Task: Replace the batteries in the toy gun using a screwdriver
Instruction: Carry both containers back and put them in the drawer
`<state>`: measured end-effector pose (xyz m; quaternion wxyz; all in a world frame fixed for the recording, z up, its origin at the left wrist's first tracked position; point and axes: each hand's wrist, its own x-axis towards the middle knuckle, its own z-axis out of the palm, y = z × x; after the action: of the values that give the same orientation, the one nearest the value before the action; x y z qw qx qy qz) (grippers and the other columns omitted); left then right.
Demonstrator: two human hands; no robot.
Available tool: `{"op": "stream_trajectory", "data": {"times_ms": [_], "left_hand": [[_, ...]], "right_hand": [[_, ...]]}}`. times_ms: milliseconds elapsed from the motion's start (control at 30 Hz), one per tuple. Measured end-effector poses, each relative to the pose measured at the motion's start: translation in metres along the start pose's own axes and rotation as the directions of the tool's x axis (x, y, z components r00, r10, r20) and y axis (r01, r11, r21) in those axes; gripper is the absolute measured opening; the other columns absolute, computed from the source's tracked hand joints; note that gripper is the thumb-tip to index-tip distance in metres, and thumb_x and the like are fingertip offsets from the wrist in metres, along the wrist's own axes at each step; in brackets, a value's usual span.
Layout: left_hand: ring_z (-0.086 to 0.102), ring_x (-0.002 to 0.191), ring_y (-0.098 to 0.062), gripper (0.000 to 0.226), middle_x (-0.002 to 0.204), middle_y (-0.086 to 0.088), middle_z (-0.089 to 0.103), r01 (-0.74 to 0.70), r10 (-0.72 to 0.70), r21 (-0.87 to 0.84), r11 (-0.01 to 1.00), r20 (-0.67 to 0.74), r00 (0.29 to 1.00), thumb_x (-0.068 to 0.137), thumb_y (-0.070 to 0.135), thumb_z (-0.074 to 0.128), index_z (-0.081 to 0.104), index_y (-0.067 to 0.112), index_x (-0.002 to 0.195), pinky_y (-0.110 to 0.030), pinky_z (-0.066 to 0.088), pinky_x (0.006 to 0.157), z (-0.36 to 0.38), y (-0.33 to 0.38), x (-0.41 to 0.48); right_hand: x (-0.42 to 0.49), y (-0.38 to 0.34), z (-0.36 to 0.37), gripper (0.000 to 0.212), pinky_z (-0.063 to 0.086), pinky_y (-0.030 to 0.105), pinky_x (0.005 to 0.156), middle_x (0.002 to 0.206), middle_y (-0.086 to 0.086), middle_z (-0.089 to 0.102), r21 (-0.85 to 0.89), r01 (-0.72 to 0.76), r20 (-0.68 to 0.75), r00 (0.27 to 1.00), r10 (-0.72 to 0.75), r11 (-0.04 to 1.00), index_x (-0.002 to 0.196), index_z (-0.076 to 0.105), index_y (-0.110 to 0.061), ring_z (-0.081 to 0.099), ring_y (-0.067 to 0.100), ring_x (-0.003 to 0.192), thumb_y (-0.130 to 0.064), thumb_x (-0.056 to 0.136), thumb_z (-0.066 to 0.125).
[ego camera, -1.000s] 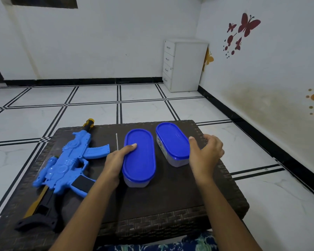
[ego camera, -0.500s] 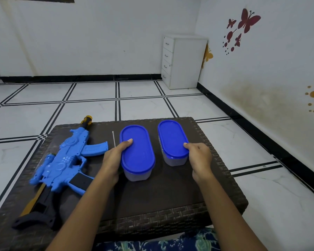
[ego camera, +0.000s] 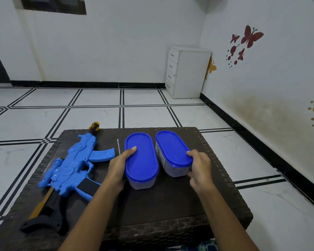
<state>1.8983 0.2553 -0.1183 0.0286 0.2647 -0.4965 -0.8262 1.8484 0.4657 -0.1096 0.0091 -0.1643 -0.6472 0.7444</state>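
Note:
A blue toy gun [ego camera: 74, 165] with a black stock and a yellow-tipped muzzle lies along the left side of the dark wicker table [ego camera: 170, 205]. A thin metal screwdriver shaft [ego camera: 118, 146] lies between the gun and two clear oval containers with blue lids. My left hand [ego camera: 119, 167] grips the left container [ego camera: 141, 162], thumb on its lid. My right hand [ego camera: 199, 168] grips the near end of the right container [ego camera: 171, 153], thumb on the lid and fingers curled against its side. What the containers hold cannot be seen.
The table stands on a white tiled floor with black lines. A white drawer cabinet [ego camera: 187, 72] stands in the far right corner. The wall [ego camera: 261, 78] on the right has butterfly stickers. Patterned blue fabric [ego camera: 205, 246] shows at the bottom edge.
My right hand moved from beside the right container onto its near end and now grips it. The left hand kept its hold on the left container. The camera tilted slightly.

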Motion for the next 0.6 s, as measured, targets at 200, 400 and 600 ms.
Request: {"op": "stream_trajectory", "data": {"times_ms": [200, 400, 600], "left_hand": [[0.070, 0.096, -0.033, 0.042, 0.103, -0.013, 0.074, -0.025, 0.028, -0.072, 0.997, 0.040, 0.999, 0.076, 0.028, 0.077, 0.066, 0.008, 0.111, -0.044, 0.057, 0.080, -0.001, 0.002, -0.004], [0.070, 0.097, -0.035, 0.043, 0.104, -0.015, 0.073, -0.012, 0.016, -0.070, 0.997, 0.058, 0.998, 0.075, 0.028, 0.077, 0.066, 0.008, 0.112, -0.046, 0.056, 0.083, -0.001, 0.005, -0.010], [0.069, 0.099, -0.037, 0.054, 0.107, -0.016, 0.073, -0.029, 0.036, -0.087, 0.996, 0.075, 0.997, 0.070, 0.031, 0.080, 0.064, 0.007, 0.116, -0.052, 0.053, 0.090, -0.010, 0.016, -0.014]], "right_hand": [[-0.012, -0.005, 0.012, 0.005, 0.050, 0.040, 0.070, 0.088, 0.008, 0.061, 0.123, -0.090, 0.193, 0.979, 0.065, 0.988, 0.090, 0.053, -0.008, 0.062, 0.021, 0.082, -0.009, 0.087, 0.057], [-0.015, -0.006, 0.008, 0.046, 0.039, 0.033, 0.060, 0.097, 0.012, 0.055, 0.148, -0.154, 0.386, 0.918, 0.086, 0.977, 0.086, 0.046, -0.010, 0.052, 0.031, 0.090, -0.017, 0.043, 0.060], [-0.022, -0.009, -0.004, 0.053, 0.053, 0.038, 0.064, 0.117, 0.021, 0.065, 0.184, -0.245, 0.520, 0.846, 0.117, 0.952, 0.110, 0.058, -0.006, 0.061, 0.039, 0.093, -0.007, 0.057, 0.051]]}}
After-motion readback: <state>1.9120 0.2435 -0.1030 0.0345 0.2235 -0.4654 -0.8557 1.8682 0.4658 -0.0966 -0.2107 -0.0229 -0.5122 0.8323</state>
